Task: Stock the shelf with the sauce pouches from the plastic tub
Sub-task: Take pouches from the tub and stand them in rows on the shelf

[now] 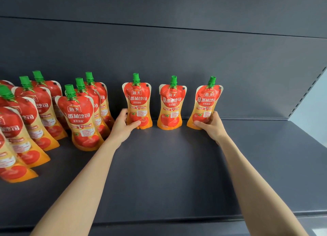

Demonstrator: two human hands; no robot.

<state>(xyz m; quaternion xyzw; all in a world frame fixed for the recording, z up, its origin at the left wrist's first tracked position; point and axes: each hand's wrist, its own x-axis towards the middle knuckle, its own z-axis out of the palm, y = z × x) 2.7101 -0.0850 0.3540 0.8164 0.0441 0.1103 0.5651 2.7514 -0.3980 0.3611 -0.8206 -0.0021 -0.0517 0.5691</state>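
Left hand grips one red-and-orange, green-capped plastic sauce pouch and my right hand another pouch, both standing at the back of the dark grey metal shelf beside filled rows; tub unseen, so probably more remains.

The one head-worn view looks forward and a little down along a dark shelf from just before its front edge, facing the back panel almost square on. It sits close, at arm's reach: both forearms run up from the bottom border to the left hand and right hand at the sauce pouches standing by the panel. The wide lens takes in the slotted upright at the right and leans and blurs the rows at the left border.
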